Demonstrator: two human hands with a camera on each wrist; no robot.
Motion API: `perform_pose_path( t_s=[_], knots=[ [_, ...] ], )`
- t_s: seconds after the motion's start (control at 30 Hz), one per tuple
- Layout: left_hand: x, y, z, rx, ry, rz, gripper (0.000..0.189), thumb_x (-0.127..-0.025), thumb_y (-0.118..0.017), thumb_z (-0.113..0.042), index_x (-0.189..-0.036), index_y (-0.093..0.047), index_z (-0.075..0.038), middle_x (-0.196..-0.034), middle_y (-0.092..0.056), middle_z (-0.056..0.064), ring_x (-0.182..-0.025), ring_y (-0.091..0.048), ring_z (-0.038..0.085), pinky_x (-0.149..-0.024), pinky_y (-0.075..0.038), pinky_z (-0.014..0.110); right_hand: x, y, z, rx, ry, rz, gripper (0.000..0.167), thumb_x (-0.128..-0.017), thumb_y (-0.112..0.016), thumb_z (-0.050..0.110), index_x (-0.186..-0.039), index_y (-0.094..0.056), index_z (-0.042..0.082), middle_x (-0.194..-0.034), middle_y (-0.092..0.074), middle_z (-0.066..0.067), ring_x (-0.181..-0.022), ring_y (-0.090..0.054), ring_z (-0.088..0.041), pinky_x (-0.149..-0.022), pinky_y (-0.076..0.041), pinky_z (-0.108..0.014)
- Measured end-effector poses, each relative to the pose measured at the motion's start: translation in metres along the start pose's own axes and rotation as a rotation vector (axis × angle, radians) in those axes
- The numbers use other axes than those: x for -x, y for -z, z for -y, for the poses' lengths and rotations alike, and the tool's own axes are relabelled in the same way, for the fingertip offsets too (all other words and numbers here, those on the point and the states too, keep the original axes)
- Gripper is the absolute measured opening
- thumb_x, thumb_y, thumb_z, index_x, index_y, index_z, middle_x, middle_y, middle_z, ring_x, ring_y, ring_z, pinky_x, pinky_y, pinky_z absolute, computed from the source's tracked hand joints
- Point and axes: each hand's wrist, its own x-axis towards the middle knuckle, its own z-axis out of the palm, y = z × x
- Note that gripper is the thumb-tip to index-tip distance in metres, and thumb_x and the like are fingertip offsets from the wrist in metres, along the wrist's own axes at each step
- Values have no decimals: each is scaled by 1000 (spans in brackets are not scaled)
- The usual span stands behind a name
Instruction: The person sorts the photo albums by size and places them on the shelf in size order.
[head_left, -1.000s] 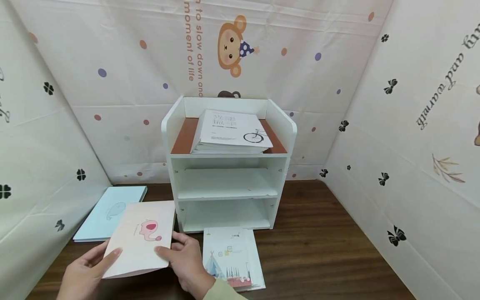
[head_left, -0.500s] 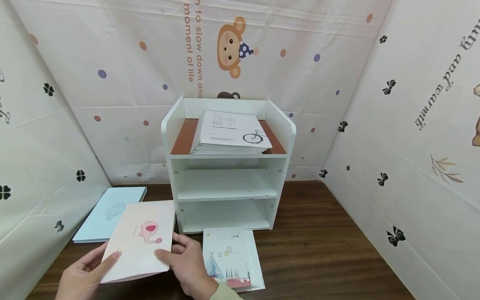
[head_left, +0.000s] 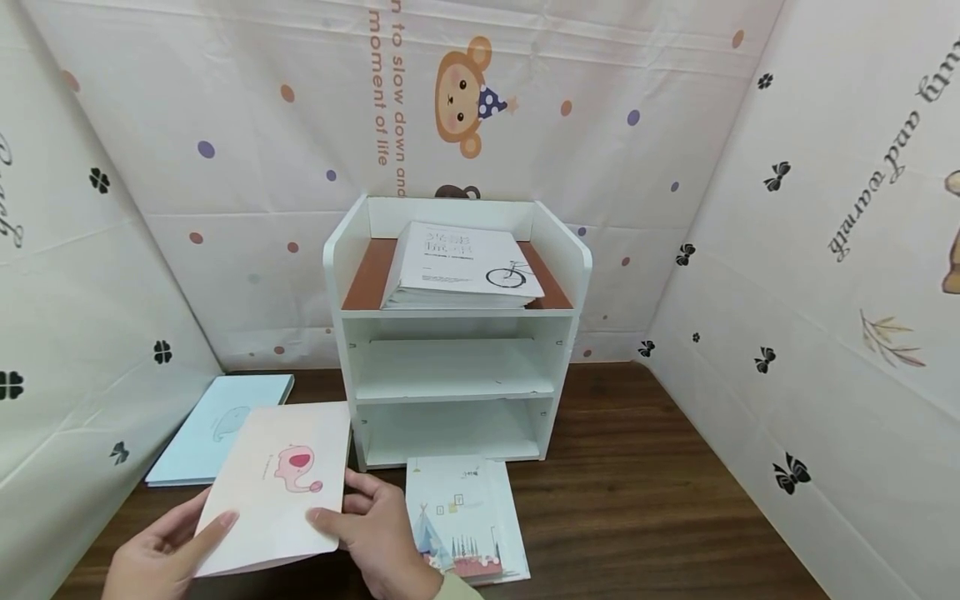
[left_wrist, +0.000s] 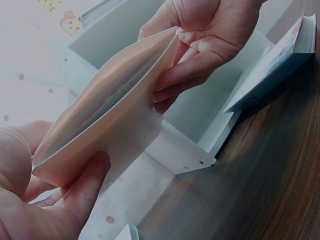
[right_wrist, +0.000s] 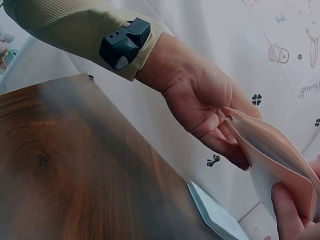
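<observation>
A pale pink notebook [head_left: 277, 492] with a pink elephant on its cover is held up in front of me by both hands. My left hand [head_left: 161, 550] grips its near left corner, thumb on the cover. At the right edge my right hand [head_left: 382, 533] pinches it, thumb on top and fingers beneath. In the left wrist view the notebook [left_wrist: 107, 105] is seen from its end, its covers bowed apart around the pages. A booklet with a tent picture [head_left: 457, 508] lies beside my right hand. Behind the pink notebook, a light blue notebook [head_left: 202, 433] with a whale drawing is partly covered.
A white shelf unit [head_left: 457, 392] stands at the back of the dark wooden table [head_left: 637, 500]. On its brown top lies a stack of white books [head_left: 468, 262] with a bicycle on the cover. Printed cloth [head_left: 750, 333] walls in the table at the back and both sides.
The pink notebook's near edge has dipped slightly toward me and to the left, and my left hand has moved with it. Both hands keep their hold. The other books and the shelf unit stay put.
</observation>
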Motion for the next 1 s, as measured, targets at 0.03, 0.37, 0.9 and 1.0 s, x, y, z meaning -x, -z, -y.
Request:
perform_pose_path(
  t_s=[0.03, 0.37, 0.9, 1.0],
  knots=[
    [0, 1, 0, 2, -1, 0, 93, -81, -83, -56, -151, -49, -4, -129, -68, 26, -72, -68, 13, -58, -56, 22, 1, 0, 0, -3, 0, 0, 52, -76, -83, -10, -123, -70, 4, -90, -78, -14, -81, -74, -20, -69, -64, -31],
    [3, 12, 0, 44, 23, 93, 101, -77, -87, -53, -155, -43, -6, -107, -77, 2, -73, -69, 8, -64, -61, 23, 7, 1, 4, -33, -22, 32, 55, -75, -81, -15, -124, -70, 6, -93, -78, -15, -83, -75, -23, -71, -65, -35],
    [8, 16, 12, 242, 145, 117, 107, -69, -96, -41, -157, -40, -16, -85, -68, -28, -76, -73, 9, -69, -64, 30, 20, 12, 11, 58, 9, 128, 64, -76, -86, -5, -136, -63, 3, -98, -79, -13, -91, -76, -21, -79, -64, -32],
    [8, 16, 15, 271, 168, 107, 108, -68, -96, -41, -157, -41, -17, -82, -66, -30, -76, -73, 7, -71, -64, 31, 23, 14, 11, 67, 15, 139, 64, -76, -87, -3, -136, -63, 2, -98, -79, -13, -92, -76, -21, -80, -64, -32]
  ],
)
